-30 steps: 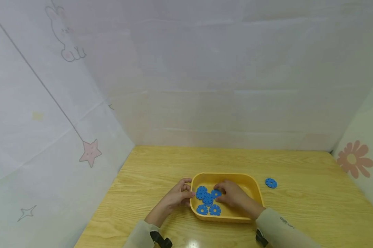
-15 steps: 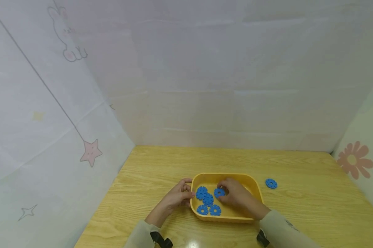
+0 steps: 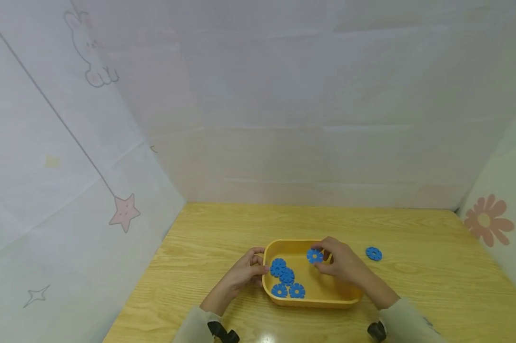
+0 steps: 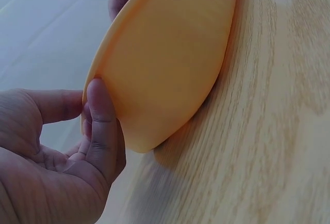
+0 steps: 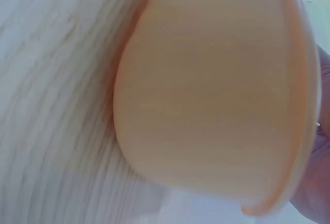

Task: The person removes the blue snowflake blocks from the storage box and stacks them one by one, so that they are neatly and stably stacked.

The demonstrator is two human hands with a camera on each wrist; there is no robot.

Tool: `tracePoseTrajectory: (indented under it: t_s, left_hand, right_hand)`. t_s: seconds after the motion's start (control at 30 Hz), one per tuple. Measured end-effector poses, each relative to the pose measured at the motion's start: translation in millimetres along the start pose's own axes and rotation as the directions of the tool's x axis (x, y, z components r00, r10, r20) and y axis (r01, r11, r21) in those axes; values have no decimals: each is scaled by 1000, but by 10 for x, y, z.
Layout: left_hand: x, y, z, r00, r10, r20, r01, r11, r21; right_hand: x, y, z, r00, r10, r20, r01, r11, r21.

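Observation:
A yellow plastic tray [image 3: 318,288] with rounded corners stands on the table. My left hand [image 3: 243,274] grips its left rim, the thumb over the edge; in the left wrist view the same hand [image 4: 62,157] pinches the tray wall [image 4: 165,64]. Over the tray, my right hand [image 3: 345,263] holds a blue flower-shaped notched disc [image 3: 313,256] by its edge between thumb and fingers. Several similar blue discs [image 3: 297,291] lie at the tray's left end, some overlapping. In the right wrist view the tray [image 5: 206,90] hides most of my right hand [image 5: 313,182] and the disc.
Another blue disc [image 3: 373,253] lies on the wooden table [image 3: 223,224], right of the tray. Pale printed sheets [image 3: 258,119] stand along the back and both sides of the table.
My right hand has moved right and up from the pile, with one blue disc between its fingers. The left hand stays on the tray rim.

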State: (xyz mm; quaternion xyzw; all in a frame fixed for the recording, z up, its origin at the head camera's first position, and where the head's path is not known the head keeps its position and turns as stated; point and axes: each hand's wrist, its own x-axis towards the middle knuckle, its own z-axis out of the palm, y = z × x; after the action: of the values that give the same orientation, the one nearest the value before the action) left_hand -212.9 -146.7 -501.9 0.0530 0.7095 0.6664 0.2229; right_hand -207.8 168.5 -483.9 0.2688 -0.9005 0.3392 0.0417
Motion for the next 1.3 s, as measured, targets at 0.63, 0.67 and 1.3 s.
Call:
tracePoseTrajectory:
  t_s: [0.63, 0.67, 1.3]
  left_hand:
    - [37, -22, -11, 1000, 5, 18, -5, 1000, -6]
    - [37, -19, -12, 1000, 4, 17, -4, 1000, -7]
    - [45, 5, -20, 1000, 8, 14, -8, 1000, -5]
  right_hand:
    - [-299, 269, -449, 985, 56, -164, -57, 998, -3]
    - [-315, 294, -467, 984, 66, -168, -68, 998, -7]
    - [-570, 785, -743, 961, 216, -175, -227, 973, -41]
